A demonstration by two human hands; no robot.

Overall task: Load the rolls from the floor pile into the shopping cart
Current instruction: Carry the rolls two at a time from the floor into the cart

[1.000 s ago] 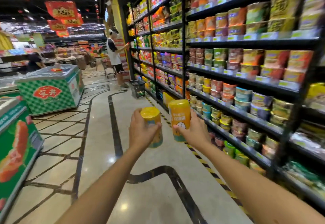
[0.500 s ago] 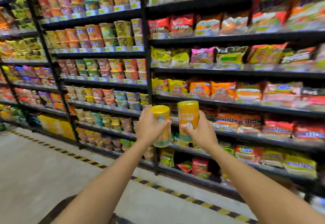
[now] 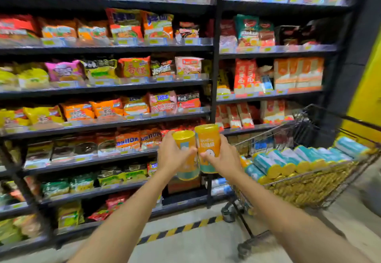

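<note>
So the left hand (image 3: 173, 157) is gripping one roll (image 3: 185, 146) and the right hand (image 3: 225, 160) is gripping a second roll (image 3: 207, 141). Both are standing upright and touching side by side, out in front of the shelves (image 3: 103, 123). The cart (image 3: 313, 188) is sitting just right of them, carrying stacked rolls (image 3: 299, 157) lying on their sides.

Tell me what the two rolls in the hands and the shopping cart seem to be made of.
Left roll and right roll: probably tightly rolled thin plastic in a glossy printed wrapper. The yellow tops look smooth and slightly shiny, though blur leaves it open. Shopping cart: metal wire with a dull grey finish. The stacked rolls show through its thin grid wall.
</note>
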